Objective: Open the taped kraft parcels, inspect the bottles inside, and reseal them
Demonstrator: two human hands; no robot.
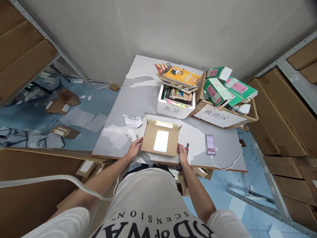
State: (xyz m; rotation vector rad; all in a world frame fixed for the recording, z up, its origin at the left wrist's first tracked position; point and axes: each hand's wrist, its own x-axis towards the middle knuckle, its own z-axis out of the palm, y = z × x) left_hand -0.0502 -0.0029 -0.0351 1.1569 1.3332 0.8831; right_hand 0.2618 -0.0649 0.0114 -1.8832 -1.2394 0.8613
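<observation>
A small brown cardboard box (149,136) lies near the front edge of the table, a white label (161,141) on its top and tape along its far side. My left hand (135,147) grips the box at its left side, fingers partly hidden. On the opposite side, my right hand (182,153) holds the box's near right corner. Just beside that hand is a dark and red pen or cutter (187,147), too small to tell which. Crumpled white paper (133,121) rests to the left of the box.
Behind the box stand a white bin (170,110) stacked with books (182,76) and a carton (223,119) of green boxes (218,91). A phone (210,144) with a white cable lies at right. Shelves of cartons flank the table (116,114); papers and boxes litter the blue floor.
</observation>
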